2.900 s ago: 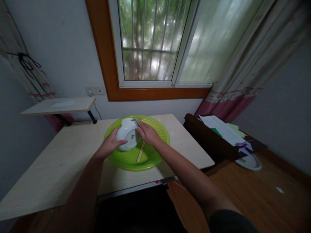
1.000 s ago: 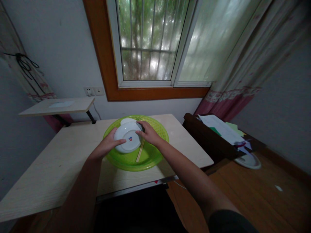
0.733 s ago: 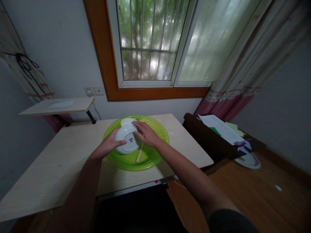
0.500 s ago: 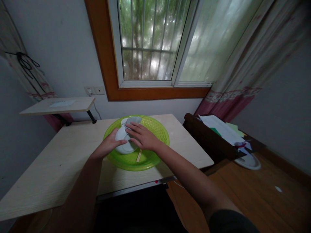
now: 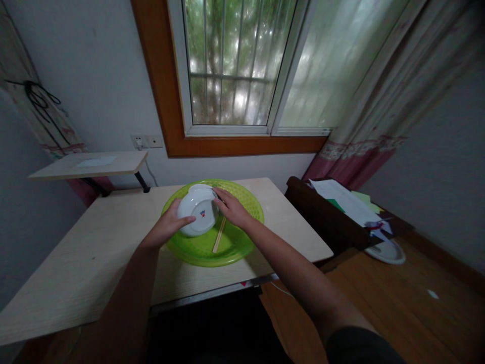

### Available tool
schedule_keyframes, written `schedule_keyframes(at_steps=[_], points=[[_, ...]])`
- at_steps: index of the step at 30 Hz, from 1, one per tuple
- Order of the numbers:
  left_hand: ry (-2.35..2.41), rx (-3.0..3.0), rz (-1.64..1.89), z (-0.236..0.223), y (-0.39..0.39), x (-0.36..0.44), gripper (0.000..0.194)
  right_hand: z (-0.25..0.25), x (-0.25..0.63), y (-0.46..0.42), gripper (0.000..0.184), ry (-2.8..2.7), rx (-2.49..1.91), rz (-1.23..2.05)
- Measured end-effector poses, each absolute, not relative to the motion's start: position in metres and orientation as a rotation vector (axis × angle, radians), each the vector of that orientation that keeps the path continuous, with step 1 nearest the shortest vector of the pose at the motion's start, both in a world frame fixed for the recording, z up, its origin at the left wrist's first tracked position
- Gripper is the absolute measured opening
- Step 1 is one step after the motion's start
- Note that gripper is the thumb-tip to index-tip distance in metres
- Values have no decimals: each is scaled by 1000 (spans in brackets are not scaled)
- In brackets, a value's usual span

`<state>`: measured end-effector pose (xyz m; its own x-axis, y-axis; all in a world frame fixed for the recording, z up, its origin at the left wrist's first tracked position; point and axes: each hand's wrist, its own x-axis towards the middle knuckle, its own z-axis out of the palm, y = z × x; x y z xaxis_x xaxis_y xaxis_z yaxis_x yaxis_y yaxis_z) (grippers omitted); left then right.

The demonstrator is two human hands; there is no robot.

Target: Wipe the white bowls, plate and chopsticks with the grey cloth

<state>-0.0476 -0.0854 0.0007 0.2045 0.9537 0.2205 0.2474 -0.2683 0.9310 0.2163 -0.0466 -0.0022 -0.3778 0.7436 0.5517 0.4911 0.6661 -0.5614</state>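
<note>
Dish [image 5: 189,208], white with a small blue-and-red mark (it faces the camera), is held tilted over the green basket [image 5: 212,262] on the pale tabletop [image 5: 113,242]. The left hand [image 5: 170,225] grasps it by the left edge, thumb laid across the near face. The right hand [image 5: 232,208] has its fingers bent at the dish's right edge; whether it grips anything there, I cannot tell. Chopsticks [image 5: 219,236] lie in the basket just beside the dish, below the right hand.
</note>
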Motion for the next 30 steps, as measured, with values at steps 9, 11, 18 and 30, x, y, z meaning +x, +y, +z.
schedule_keyframes(at_steps=[9, 11, 18, 30], points=[[1170, 1718, 1030, 6, -89, -44, 57, 17, 208, -72, 61, -2247, -719, 267], [1172, 1726, 1040, 6, -88, -42, 58, 21, 206, -78, 59, -2330, -609, 209], [1183, 1692, 1071, 10, -91, -40, 66, 23, 204, -77, 51, -2382, -567, 133], [1173, 1654, 1176, -1, -86, -48, 69, 9, 210, -60, 51, -2172, -921, 317]])
